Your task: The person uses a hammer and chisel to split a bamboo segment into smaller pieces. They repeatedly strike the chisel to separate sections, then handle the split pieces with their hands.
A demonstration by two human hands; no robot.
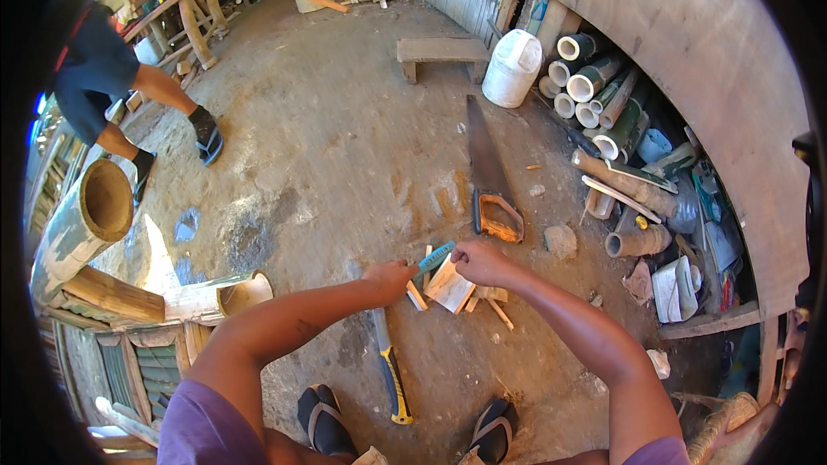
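Observation:
A narrow teal strip with printing spans the gap between my hands; its exact kind is unclear. My left hand is closed around its lower end. My right hand is closed at its upper end, fingertips pinched, and what they hold is hard to make out. Just below lie a pale wood block and several thin wood sticks. Nearer my feet is a tool with a yellow-and-black handle, its far end partly hidden by my left arm. Beyond my right hand lies a handsaw with an orange-brown handle.
Cut bamboo poles are piled at right, near a white plastic container and a low wooden bench. A stone lies beside the saw. Large bamboo sections stand at left, where another person is.

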